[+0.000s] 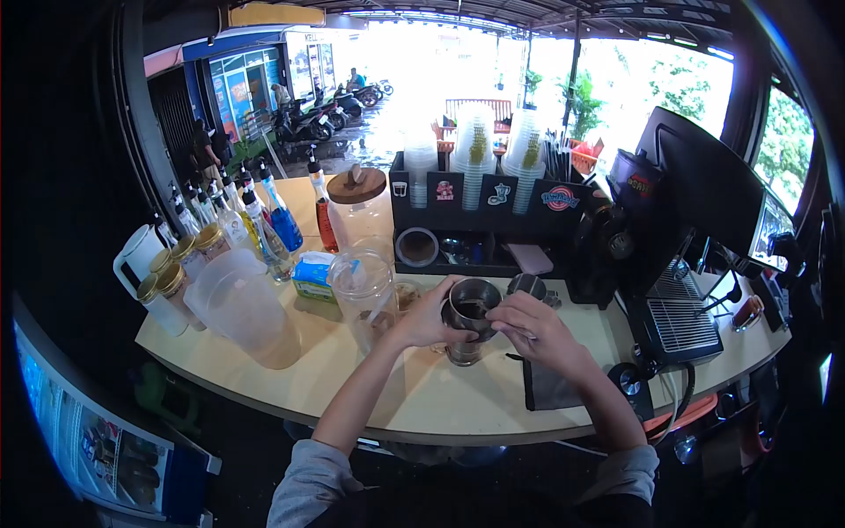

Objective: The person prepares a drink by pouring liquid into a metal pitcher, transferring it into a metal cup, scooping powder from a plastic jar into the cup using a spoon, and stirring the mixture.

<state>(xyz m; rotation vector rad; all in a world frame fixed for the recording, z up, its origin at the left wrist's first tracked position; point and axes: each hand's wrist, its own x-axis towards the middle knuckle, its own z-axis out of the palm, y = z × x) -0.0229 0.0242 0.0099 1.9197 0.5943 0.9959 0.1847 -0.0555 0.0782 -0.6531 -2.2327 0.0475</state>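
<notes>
In the head view, my left hand (429, 315) is wrapped round the side of a dark metal cup (473, 299) with an open top. This cup stands over a clear or metallic vessel (463, 354) on the counter. My right hand (533, 326) is closed at the cup's right rim, its fingers pinched on something thin that I cannot make out. Behind my right hand is a small metal cup (526, 285). A tall clear container (363, 295) stands left of my left hand.
On the counter (352, 405) are a frosted pitcher (242, 308), syrup bottles (280, 211), jars (180, 286), a tissue pack (314, 280) and a wood-lidded jar (358, 211). A black organizer (493, 211) holds plastic cups. An espresso machine (678, 308) and dark cloth (554, 385) are right.
</notes>
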